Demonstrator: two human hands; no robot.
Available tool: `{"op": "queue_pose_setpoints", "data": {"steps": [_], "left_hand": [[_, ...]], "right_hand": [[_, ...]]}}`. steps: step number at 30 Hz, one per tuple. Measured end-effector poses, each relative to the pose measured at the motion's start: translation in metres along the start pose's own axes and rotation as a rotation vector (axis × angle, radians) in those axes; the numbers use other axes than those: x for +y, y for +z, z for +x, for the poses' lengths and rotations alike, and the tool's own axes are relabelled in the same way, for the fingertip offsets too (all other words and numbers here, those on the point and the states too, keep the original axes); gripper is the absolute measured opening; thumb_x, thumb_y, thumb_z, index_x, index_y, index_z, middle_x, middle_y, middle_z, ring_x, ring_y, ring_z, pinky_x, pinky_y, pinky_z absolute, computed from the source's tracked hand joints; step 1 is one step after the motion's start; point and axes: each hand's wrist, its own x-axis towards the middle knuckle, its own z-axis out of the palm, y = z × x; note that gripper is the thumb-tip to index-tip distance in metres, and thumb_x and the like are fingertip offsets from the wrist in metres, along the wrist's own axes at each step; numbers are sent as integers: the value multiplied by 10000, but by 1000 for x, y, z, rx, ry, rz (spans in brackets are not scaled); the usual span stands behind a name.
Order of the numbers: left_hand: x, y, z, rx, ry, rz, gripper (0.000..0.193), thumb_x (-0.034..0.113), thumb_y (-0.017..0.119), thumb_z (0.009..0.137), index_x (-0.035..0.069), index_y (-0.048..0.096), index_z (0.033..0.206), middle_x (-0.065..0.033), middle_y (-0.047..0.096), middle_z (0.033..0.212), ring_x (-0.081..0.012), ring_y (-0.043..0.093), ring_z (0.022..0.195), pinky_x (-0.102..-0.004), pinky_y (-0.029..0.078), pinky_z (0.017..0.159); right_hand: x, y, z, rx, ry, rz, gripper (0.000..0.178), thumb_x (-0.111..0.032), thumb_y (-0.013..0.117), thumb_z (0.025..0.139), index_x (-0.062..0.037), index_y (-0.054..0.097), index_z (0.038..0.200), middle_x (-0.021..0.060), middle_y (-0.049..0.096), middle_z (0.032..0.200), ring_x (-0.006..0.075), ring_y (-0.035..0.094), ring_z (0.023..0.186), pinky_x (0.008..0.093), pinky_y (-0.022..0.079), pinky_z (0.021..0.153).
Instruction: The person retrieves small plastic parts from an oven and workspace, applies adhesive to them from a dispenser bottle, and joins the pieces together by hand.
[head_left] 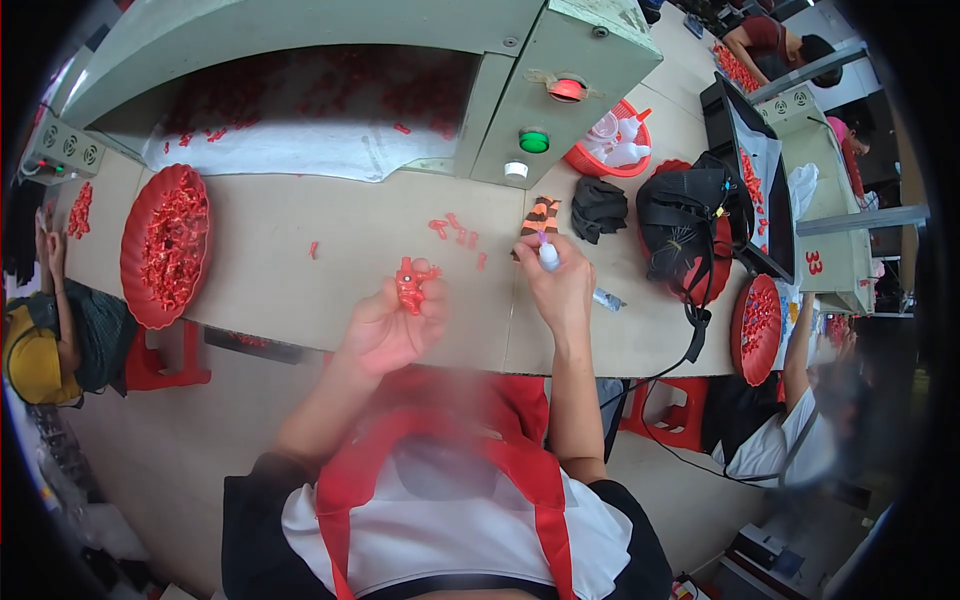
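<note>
Red figure [409,285] at frame centre, gripped in left hand's [393,325] fingers | right hand [562,290], right of centre, closed around white purple-tipped bottle [549,257], apart from figure | loose red pieces [440,229] above, seemingly left to do | heaped dish [130,250], left of frame; whether its pieces are finished, cannot tell | work apparently midway

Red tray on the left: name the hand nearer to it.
Left: the left hand sits right of the red tray, apart from it; the right hand is farther right.

Tray [129,242] of parts [172,250] left on table [375,225], bag [675,200] right, machine [545,95] behind
</note>
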Motion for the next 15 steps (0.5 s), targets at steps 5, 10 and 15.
{"op": "queue_pose_setpoints", "data": {"steps": [5,10,15], "left_hand": [[1,-1,0,-26,23,75,324,160,552,857,80,488,1165,-57,481,1044,-187,506,924,-370,486,833],[2,-1,0,-29,40,156,330,132,538,859,53,476,1174,-73,471,1054,-190,499,936,-370,492,827],[2,13,-6,184,118,642,276,87,592,816,34,554,1084,-79,550,956,-191,557,836,-344,500,768]], "right_hand": [[-6,-4,3,104,-58,-307,198,-216,664,707,-70,649,840,125,582,853,325,591,718,394,459,663],[13,5,4,64,-96,-392,224,-223,677,706,-56,647,852,120,595,839,317,593,728,391,460,661],[10,6,6,44,-90,-404,206,-229,661,728,-60,646,844,129,587,842,333,586,732,405,459,654]]}}
